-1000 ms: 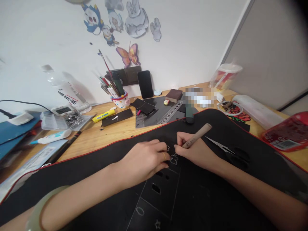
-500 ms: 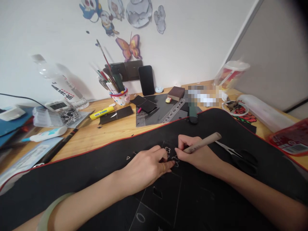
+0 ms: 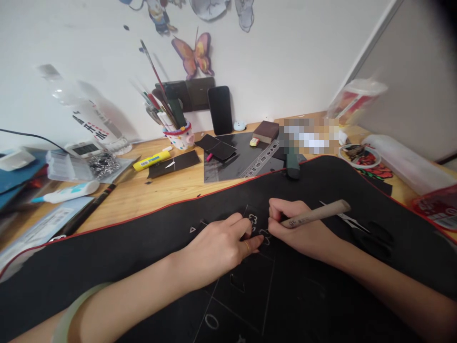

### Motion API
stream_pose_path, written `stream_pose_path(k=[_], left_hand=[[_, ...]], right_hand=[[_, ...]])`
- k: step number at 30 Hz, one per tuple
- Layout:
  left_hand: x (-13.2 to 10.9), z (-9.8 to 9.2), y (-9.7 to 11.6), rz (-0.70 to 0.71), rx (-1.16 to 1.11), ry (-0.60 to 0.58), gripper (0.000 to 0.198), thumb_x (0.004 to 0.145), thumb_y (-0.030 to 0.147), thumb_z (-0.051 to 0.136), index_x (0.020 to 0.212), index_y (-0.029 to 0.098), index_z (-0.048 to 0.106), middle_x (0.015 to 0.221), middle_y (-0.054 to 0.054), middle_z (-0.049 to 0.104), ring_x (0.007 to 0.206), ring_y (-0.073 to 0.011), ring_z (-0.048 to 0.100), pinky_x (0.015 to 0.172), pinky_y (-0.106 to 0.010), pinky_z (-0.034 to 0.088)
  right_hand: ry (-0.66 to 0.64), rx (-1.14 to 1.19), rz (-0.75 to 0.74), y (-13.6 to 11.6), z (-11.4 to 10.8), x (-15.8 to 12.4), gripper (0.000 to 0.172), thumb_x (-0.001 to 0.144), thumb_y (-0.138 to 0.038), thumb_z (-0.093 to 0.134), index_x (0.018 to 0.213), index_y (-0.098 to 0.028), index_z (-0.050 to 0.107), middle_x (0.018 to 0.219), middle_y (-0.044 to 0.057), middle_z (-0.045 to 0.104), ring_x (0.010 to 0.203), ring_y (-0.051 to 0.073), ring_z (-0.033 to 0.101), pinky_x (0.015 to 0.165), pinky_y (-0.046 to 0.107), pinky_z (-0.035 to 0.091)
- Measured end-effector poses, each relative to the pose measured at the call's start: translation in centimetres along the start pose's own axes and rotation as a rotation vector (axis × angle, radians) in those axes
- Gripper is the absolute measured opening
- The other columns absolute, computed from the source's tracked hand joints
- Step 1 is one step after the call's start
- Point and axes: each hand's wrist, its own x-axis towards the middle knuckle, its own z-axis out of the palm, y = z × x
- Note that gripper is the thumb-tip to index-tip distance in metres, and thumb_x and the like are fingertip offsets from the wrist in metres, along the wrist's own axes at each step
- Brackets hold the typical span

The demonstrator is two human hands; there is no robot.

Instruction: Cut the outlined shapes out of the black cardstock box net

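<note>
My wooden desk carries a big black mat, a yellow marker, a pen cup and a white tube.

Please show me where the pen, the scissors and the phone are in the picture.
Pen (image 3: 314, 215): head view, middle of its tan barrel.
Scissors (image 3: 353, 223): head view, on the metal blades.
Phone (image 3: 220, 109): head view, middle of its dark surface.
</note>
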Motion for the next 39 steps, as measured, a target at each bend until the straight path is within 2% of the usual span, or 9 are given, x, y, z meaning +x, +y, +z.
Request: stream_pose_path(k=[9,12,16,18,22,25,30,35,39], left_hand=[[-0.1,0.1,-0.1,-0.007,-0.028,-0.021,0.029,0.091,0.025,0.034,0.111,0.019,0.053,0.079,-0.004,0.048,0.072,-0.0139,0.043,0.051,-0.024,0.037],[-0.1,0.0,-0.1,-0.025,-0.060,-0.035,0.029,0.090,0.025,0.034,0.112,0.020,0.053,0.079,-0.004,0.049,0.072,-0.0142,0.044,0.052,-0.024,0.038],[0.0,-0.2,-0.3,-0.107,-0.226,-0.060,0.028,0.090,0.026,0.035,0.108,0.022,0.056,0.081,-0.003,0.052,0.074,-0.0130,0.047,0.060,-0.024,0.042],[0.2,-0.3,-0.1,-0.180,-0.307,-0.058,0.026,0.089,0.029,0.039,0.108,0.022,0.055,0.084,-0.002,0.053,0.078,-0.0128,0.048,0.065,-0.025,0.044],[0.6,-0.5,0.5,-0.348,-0.320,-0.031,0.037,0.077,0.040,0.056,0.107,0.018,0.052,0.096,-0.003,0.053,0.090,-0.0176,0.049,0.073,-0.031,0.046],[1.0,-0.6,1.1,-0.404,-0.317,-0.050,0.038,0.072,0.038,0.062,0.104,0.020,0.051,0.100,-0.003,0.051,0.093,-0.0193,0.048,0.072,-0.033,0.046],[1.5,-0.7,1.5,-0.513,-0.447,-0.065,0.032,0.068,0.034,0.067,0.094,0.022,0.052,0.096,-0.001,0.051,0.092,-0.0197,0.048,0.073,-0.030,0.042],[1.9,-0.7,1.6,-0.596,-0.518,-0.044,0.033,0.062,0.030,0.072,0.087,0.022,0.052,0.091,0.000,0.051,0.088,-0.0195,0.048,0.070,-0.028,0.040],[1.9,-0.6,1.8,-0.627,-0.529,0.002,0.035,0.059,0.028,0.074,0.084,0.021,0.050,0.088,0.001,0.051,0.084,-0.0184,0.048,0.068,-0.027,0.040]], right_hand=[[-0.016,0.050,0.005,0.1,-0.1,-0.2,0.021,0.061,-0.007,0.042,0.052,-0.019,0.027,0.048,-0.007,0.031,0.046,0.007,0.028,0.043,0.022,0.021],[-0.018,0.143,0.033,0.4,-0.2,-0.3,0.023,0.064,-0.008,0.046,0.052,-0.019,0.029,0.049,-0.006,0.033,0.046,0.007,0.030,0.042,0.021,0.022],[0.168,0.380,0.115,0.8,-1.1,-0.1,0.019,0.078,-0.026,0.047,0.062,-0.020,0.040,0.050,-0.006,0.041,0.046,0.008,0.042,0.045,0.020,0.033],[0.221,0.336,0.127,0.9,-1.7,0.0,0.019,0.083,-0.035,0.041,0.074,-0.020,0.049,0.050,-0.005,0.047,0.043,0.008,0.044,0.045,0.021,0.035],[0.099,-0.014,0.038,1.2,-2.5,-0.3,0.024,0.084,-0.037,0.040,0.078,-0.020,0.056,0.058,-0.001,0.057,0.052,0.011,0.053,0.053,0.023,0.038],[0.031,-0.062,0.032,1.6,-2.5,-0.6,0.017,0.081,-0.035,0.047,0.085,-0.022,0.057,0.061,0.000,0.060,0.057,0.014,0.056,0.055,0.024,0.038],[-0.032,0.075,0.108,2.3,-2.0,-0.7,0.021,0.072,-0.032,0.058,0.090,-0.022,0.057,0.066,-0.001,0.061,0.061,0.014,0.058,0.056,0.023,0.041],[-0.033,0.306,0.125,1.9,-1.5,-0.6,0.027,0.062,-0.026,0.066,0.087,-0.020,0.058,0.068,-0.002,0.055,0.060,0.012,0.054,0.058,0.024,0.043],[-0.074,0.585,0.322,0.5,-1.3,-0.8,0.030,0.059,-0.025,0.068,0.087,-0.017,0.058,0.069,-0.003,0.049,0.062,0.011,0.053,0.058,0.026,0.048]])
